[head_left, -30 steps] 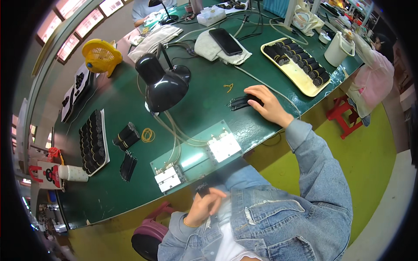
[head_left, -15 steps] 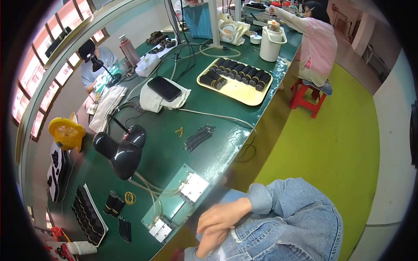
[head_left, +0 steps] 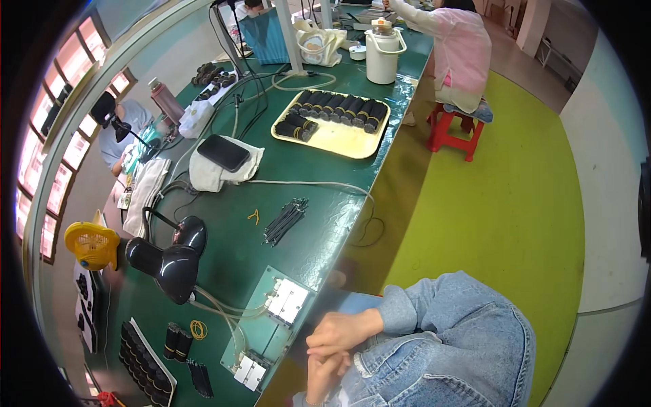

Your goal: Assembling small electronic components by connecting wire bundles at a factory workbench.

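Observation:
My right hand (head_left: 344, 332) comes in from a denim sleeve, its fingers curled and resting against my left hand (head_left: 327, 375) below it. The left fingers are also bent, and the two hands touch in front of my denim jacket, just off the table's edge. Nothing shows in either hand, though the inner fingers are partly hidden. Closest to them on the table are two white metal blocks (head_left: 286, 302) fixed on a pale green board (head_left: 261, 330), with hoses running to them. A loose pile of thin black strips (head_left: 285, 222) lies farther up.
A cream tray (head_left: 342, 144) holds banded black bundles. A black desk lamp (head_left: 178, 271) stands on the green table (head_left: 224, 244). At left are a white tray (head_left: 169, 378) of black bundles, yellow rubber bands (head_left: 198, 330) and a yellow fan (head_left: 93, 245). A person (head_left: 462, 61) sits on a red stool (head_left: 453, 132).
The view has shifted, so table things appear farther left. My right hand lay across the left one; now the left hand shows more, and the hands meet at the fingers.

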Demonstrator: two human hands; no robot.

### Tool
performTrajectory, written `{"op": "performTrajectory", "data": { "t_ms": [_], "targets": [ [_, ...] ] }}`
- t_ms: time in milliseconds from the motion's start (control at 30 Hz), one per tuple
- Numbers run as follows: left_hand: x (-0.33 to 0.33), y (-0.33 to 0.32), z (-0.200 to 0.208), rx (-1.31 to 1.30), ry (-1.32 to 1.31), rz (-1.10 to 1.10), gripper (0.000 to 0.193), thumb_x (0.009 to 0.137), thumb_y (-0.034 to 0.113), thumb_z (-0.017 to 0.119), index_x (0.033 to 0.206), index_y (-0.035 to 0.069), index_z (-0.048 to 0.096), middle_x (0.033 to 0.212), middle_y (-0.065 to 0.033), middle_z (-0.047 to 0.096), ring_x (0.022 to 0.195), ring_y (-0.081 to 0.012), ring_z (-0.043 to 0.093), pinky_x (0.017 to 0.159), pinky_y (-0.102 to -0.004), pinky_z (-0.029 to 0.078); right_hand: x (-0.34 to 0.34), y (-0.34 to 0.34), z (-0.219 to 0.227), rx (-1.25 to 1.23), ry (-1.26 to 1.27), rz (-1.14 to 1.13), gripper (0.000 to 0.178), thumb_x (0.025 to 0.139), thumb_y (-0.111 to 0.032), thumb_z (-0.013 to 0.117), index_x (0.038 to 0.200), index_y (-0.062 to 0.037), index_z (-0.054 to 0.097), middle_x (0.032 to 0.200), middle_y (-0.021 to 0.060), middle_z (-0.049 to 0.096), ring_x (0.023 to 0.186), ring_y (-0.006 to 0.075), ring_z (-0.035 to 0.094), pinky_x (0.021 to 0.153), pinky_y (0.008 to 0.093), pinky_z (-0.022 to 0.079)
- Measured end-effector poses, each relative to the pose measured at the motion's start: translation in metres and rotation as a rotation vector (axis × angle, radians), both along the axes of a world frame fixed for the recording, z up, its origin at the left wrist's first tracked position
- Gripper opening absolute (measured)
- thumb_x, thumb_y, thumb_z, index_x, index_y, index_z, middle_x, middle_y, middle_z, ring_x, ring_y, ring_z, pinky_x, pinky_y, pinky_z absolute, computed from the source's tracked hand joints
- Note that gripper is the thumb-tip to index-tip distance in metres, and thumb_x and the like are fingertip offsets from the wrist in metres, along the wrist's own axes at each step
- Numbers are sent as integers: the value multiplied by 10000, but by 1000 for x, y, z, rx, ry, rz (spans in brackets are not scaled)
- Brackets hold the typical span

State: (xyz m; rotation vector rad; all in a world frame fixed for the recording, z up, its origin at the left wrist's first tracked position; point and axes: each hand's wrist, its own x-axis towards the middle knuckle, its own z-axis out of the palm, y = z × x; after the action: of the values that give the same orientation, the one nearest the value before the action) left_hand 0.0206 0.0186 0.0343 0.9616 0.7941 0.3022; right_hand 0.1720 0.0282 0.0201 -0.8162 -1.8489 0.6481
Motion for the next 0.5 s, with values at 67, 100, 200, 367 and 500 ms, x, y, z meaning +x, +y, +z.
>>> {"op": "performTrajectory", "data": {
  "t_ms": [67, 100, 200, 367, 500],
  "targets": [
    [2, 0, 1, -33, -57, 57, 136, 793, 74, 451, 773, -32, 533, 515, -73, 493, 377, -98, 381, 351, -211, 252, 2, 5, 0, -5, -39, -17, 299, 838, -198, 510, 622, -36, 384, 478, 92, 434, 425, 295, 448, 372, 372, 340],
    [2, 2, 1, -73, -54, 28, 134, 797, 80, 446, 772, -28, 522, 505, -59, 460, 385, -99, 377, 363, -211, 257, 3, 7, 1, -7, -36, -20, 299, 838, -198, 510, 622, -36, 384, 478, 92, 434, 425, 295, 448, 372, 372, 340],
    [0, 7, 5, -154, -48, -30, 133, 804, 93, 436, 768, -19, 499, 485, -31, 393, 402, -101, 367, 385, -210, 266, 2, 11, 9, -8, -68, 19, 294, 850, -224, 508, 647, -31, 416, 505, 81, 458, 450, 258, 481, 415, 332, 379],
    [-1, 6, 24, -294, -127, 74, 203, 844, 148, 417, 712, 15, 497, 407, -4, 332, 309, -91, 269, 323, -223, 212, 1, 4, 24, -434, 377, 119, 276, 853, -242, 519, 698, -18, 472, 576, 71, 491, 520, 200, 516, 509, 282, 418],
    [0, 3, 27, -250, -70, 248, 222, 865, 141, 430, 664, 55, 469, 431, 28, 273, 336, -66, 223, 334, -209, 160, -5, -4, 6, -699, 816, 176, 253, 852, -238, 528, 755, -5, 516, 673, 75, 529, 608, 176, 535, 594, 258, 425]
  ]
}}
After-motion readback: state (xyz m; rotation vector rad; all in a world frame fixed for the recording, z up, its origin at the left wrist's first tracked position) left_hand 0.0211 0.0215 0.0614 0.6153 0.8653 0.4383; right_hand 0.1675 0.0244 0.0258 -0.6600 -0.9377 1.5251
